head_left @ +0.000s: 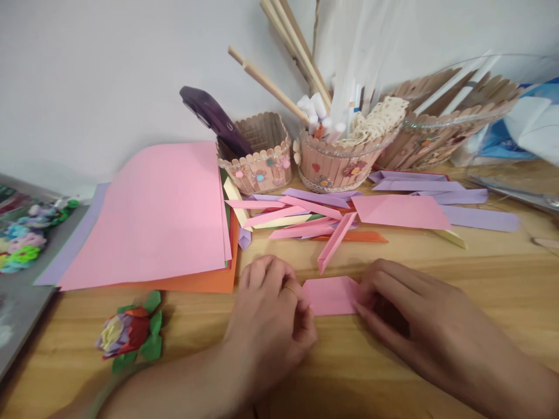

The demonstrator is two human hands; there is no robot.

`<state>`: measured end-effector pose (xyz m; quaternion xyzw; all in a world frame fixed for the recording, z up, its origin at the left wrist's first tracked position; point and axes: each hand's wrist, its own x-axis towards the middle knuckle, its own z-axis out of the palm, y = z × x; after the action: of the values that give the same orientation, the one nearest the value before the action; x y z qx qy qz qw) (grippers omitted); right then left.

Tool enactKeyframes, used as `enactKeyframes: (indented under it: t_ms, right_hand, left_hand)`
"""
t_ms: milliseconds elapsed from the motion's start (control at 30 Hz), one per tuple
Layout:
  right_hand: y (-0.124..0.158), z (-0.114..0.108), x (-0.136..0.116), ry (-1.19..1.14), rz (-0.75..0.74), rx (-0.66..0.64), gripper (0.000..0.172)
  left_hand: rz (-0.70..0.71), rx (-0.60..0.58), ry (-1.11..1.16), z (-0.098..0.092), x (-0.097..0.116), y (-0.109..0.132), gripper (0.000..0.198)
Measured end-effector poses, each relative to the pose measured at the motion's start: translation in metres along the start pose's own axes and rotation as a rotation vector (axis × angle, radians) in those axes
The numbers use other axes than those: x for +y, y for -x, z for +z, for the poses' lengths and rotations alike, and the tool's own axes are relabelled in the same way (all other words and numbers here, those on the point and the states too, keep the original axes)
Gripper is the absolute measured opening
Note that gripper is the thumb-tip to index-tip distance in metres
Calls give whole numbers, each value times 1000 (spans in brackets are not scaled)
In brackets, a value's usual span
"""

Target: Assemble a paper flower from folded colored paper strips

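Observation:
A small folded pink paper piece lies flat on the wooden table between my hands. My left hand has its fingers curled and pinches the paper's left edge; a ring shows on one finger. On the right edge my right hand presses with its fingertips close together. Just behind the piece lies a heap of folded pink, purple and yellow paper strips.
A stack of pink and orange sheets lies at the left, with a paper flower in front of it. Popsicle-stick baskets with sticks and a purple stapler stand along the wall. A glass bowl sits at the back right.

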<state>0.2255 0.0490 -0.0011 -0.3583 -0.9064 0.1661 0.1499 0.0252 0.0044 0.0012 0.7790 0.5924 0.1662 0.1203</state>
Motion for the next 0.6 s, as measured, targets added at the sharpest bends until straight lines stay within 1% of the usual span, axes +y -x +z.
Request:
enactKeyframes:
  t_ms: [133, 200, 267, 333, 400, 467, 500, 533, 567, 600]
  right_hand:
    - [0, -2, 8, -24, -95, -57, 19]
    - [0, -3, 12, -15, -183, -77, 22]
    - [1, -4, 15, 4, -284, -70, 27]
    - [2, -6, 18, 25, -376, -62, 34]
    - [2, -9, 18, 46, -438, -71, 38]
    - [1, -12, 19, 79, -476, -86, 40]
    - [0, -14, 18, 99, -488, -92, 41]
    - [-2, -15, 18, 119, -500, -101, 42]
    - [-3, -16, 18, 139, -511, -112, 42]
    - [-3, -17, 17, 154, -520, -121, 43]
  left_hand:
    - [-14, -22, 21, -2, 0, 0, 6]
    - [-22, -40, 16, -4, -1, 0, 8]
    - [-26, -54, 11, -6, -1, 0, 10]
    - [-5, -37, 14, -7, -1, 0, 10]
    - [13, 27, 22, -5, -1, 0, 8]
    - [-11, 117, 23, 0, -2, 2, 9]
    - [-39, 186, 14, 4, -2, 4, 13]
    - [-19, 194, 0, 7, -3, 6, 17]
    - [48, 221, -39, 11, -4, 8, 20]
    - [158, 250, -83, 14, -6, 11, 18]
